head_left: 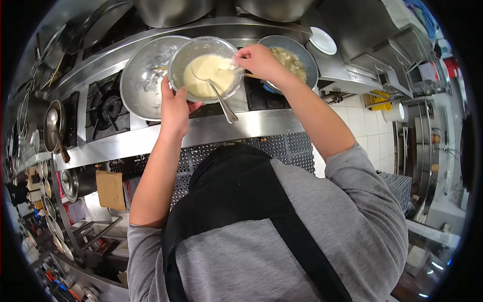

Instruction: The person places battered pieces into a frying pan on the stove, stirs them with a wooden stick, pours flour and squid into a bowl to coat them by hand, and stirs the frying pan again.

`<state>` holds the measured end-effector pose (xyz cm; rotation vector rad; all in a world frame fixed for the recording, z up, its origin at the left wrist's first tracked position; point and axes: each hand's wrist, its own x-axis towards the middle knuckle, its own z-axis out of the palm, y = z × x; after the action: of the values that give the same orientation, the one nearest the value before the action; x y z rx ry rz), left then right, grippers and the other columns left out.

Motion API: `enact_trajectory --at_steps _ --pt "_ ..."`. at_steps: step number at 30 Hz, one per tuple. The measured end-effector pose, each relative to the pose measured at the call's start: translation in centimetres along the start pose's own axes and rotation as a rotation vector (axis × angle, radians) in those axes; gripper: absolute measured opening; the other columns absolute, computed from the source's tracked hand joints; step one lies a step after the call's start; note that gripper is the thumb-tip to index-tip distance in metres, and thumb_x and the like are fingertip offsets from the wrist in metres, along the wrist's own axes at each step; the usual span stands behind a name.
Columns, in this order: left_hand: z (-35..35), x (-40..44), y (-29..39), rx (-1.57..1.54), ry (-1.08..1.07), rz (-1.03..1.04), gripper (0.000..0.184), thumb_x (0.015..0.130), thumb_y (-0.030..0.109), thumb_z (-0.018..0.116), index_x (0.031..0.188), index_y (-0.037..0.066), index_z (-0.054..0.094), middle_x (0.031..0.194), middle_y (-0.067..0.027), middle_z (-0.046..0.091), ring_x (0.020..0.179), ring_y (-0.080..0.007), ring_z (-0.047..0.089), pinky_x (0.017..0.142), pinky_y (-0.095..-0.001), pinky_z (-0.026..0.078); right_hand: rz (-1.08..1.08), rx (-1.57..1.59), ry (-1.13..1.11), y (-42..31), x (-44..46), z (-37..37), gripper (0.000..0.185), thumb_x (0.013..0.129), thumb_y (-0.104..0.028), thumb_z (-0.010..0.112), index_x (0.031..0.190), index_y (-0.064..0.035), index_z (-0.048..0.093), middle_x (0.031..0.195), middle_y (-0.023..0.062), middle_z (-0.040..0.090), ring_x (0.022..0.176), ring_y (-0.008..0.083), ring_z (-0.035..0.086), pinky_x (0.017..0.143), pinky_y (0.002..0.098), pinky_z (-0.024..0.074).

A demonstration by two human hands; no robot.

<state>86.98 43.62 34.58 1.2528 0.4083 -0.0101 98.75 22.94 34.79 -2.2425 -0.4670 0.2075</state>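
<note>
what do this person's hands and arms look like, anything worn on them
The left hand and right hand wear no gloves, and the forearms are uncovered, with no watch visible. Short, plain grey sleeves end near the elbows.

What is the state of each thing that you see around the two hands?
Bowl: held by left hand, partly filled with pale mixture
Spoon: in mixture, handle over rim
White piece: pinched in right hand
Large metal bowl: white residue inside
Pan: frothy-looking contents, blue flame beneath
Left burner: no flame visible
</note>
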Motion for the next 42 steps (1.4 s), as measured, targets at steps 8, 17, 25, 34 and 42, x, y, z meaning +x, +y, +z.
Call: enact_trajectory --at_steps 8,17,25,34,42 --pt "7.8 0.9 -0.4 0.082 -0.061 0.077 0.047 0.090 0.001 0.036 0.134 0.013 0.024 0.118 -0.0113 0.043 0.085 -0.0170 0.055 0.061 -0.0277 0.055 -0.314 -0.709 0.118 1.5 -1.4 -3.3 0.013 0.073 -0.024 0.065 0.080 -0.0126 0.069 0.084 0.0058 0.055 0.090 0.0257 0.053 0.076 0.0373 0.0447" --pt "11.5 2.7 -2.0 0.026 -0.022 0.016 0.048 0.091 0.004 0.039 0.136 0.014 0.022 0.114 -0.0119 0.049 0.085 -0.0171 0.056 0.060 -0.0265 0.053 -0.168 -0.311 0.070 6.0 -1.6 -10.6 0.023 0.078 -0.021 0.064 0.090 -0.0026 0.067 0.087 0.0096 0.055 0.086 0.0222 0.055 0.073 0.0317 0.0440" --pt "13.8 3.6 -3.4 -0.001 -0.058 0.024 0.048 0.091 0.004 0.038 0.136 0.012 0.020 0.117 -0.0135 0.044 0.086 -0.0185 0.056 0.061 -0.0273 0.054 0.093 0.250 -0.086 7.9 -2.5 -12.5 0.025 0.084 -0.019 0.060 0.102 -0.0016 0.063 0.096 0.0019 0.060 0.084 0.0115 0.054 0.072 0.0266 0.0434" --pt "13.5 5.6 -3.7 -0.029 0.030 0.040 0.050 0.091 0.003 0.038 0.136 0.011 0.018 0.119 -0.0142 0.044 0.088 -0.0201 0.055 0.063 -0.0293 0.054 0.209 0.463 0.024 12.4 -1.0 -16.1 0.029 0.086 -0.021 0.059 0.108 -0.0036 0.062 0.093 0.0026 0.064 0.078 0.0103 0.057 0.070 0.0258 0.0452" --pt "8.2 5.1 -2.4 -0.014 0.118 0.097 0.055 0.090 0.002 0.038 0.139 0.011 0.013 0.119 -0.0161 0.043 0.086 -0.0220 0.056 0.062 -0.0300 0.054 0.290 -0.794 -0.177 22.4 1.4 -11.4 0.023 0.077 -0.017 0.057 0.094 -0.0047 0.068 0.096 0.0125 0.065 0.083 0.0243 0.061 0.073 0.0359 0.0474"
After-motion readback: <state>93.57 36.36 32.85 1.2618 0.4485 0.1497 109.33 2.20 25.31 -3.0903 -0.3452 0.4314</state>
